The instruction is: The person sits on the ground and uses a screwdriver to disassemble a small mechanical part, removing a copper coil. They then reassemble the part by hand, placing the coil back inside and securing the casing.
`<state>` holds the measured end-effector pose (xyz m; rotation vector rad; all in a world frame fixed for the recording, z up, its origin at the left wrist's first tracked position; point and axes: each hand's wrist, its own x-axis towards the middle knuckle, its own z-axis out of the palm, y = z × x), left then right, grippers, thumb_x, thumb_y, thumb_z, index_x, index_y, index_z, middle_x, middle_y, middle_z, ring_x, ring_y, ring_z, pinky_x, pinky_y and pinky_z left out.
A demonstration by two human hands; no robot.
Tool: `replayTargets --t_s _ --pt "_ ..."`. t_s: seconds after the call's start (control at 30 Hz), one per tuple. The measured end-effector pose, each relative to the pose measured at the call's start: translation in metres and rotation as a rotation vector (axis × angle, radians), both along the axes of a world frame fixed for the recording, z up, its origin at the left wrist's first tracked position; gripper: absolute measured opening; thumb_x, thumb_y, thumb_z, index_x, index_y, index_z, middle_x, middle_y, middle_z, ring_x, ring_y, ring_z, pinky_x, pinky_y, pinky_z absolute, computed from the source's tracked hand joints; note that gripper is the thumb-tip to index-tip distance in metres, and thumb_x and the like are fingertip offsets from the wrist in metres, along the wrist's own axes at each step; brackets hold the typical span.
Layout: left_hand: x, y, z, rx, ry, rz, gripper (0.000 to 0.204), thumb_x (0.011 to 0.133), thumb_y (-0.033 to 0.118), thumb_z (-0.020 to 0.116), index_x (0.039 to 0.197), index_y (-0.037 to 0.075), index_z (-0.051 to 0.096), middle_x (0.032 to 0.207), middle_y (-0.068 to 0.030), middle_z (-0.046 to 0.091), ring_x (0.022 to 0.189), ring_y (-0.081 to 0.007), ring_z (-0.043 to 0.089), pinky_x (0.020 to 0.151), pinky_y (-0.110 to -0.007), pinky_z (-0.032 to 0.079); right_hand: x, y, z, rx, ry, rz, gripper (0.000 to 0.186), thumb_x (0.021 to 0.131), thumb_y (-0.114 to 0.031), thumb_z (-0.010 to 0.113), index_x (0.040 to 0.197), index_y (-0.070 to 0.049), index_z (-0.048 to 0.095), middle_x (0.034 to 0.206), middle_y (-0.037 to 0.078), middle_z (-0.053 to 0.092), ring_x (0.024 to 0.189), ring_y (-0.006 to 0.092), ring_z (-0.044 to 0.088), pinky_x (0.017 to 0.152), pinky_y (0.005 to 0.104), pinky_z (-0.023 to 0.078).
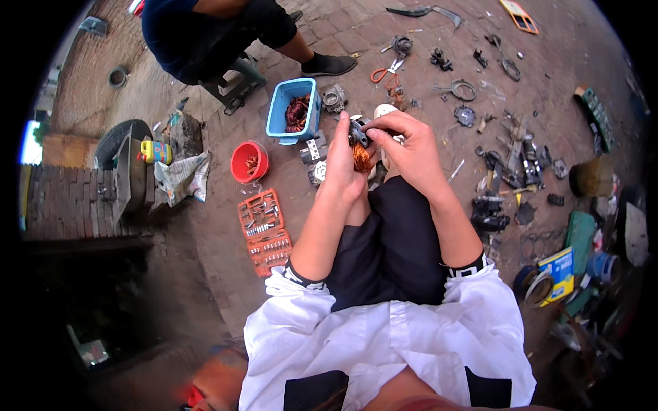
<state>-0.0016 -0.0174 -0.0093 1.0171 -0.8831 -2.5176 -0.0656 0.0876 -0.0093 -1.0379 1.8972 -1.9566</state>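
left hand [338, 164]: gripping copper-wound part [361, 157], fingers mostly hidden | right hand [408, 142]: thumb and finger closed on its far end, contact blurred | part: between hands, just beyond knees [399, 198], half covered | far left: person [226, 41] cut off; blue bin [315, 113], contents indistinct | right: dark parts [530, 164], hard to separate

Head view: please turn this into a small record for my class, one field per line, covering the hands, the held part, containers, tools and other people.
Left hand: holds the copper-wound part
Right hand: fingers at that part's grey end; grip unclear
Containers: blue basin with dark red coils; red bowl with copper-coloured pieces
Tools: open orange socket case, left of the left forearm; orange-handled scissors on the paving
Other person: seated on a green stool, upper left
Ground, right: scattered metal parts
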Motion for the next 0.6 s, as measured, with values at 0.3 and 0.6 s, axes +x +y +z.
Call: replayTargets --t_s 0.3,0.6 --pt "0.024 -0.036 -0.005 0.112 0.372 -0.244 0.046 0.094 0.055 0.034 0.096 0.013 0.052 0.075 0.0033 0.049 0.042 -0.0088 0.033 0.037 -0.023 0.022 -0.013 -0.051 0.038 -0.079 -0.215 0.183 0.016 0.089 -0.005 0.055 0.097 0.004 0.066 0.08 0.007 0.067 0.07 0.0085 0.061 0.063 0.0221 0.051" --pt "0.053 -0.061 0.011 0.046 0.41 0.113 0.03 0.094 0.04 0.049 0.096 0.01 0.053 0.078 0.0034 0.048 0.051 -0.0057 0.035 0.045 -0.02 0.03 0.009 -0.102 0.047 0.042 -0.159 0.44 0.018 0.09 -0.007 0.054 0.1 0.004 0.065 0.076 0.004 0.064 0.067 0.0074 0.058 0.062 0.0215 0.048"
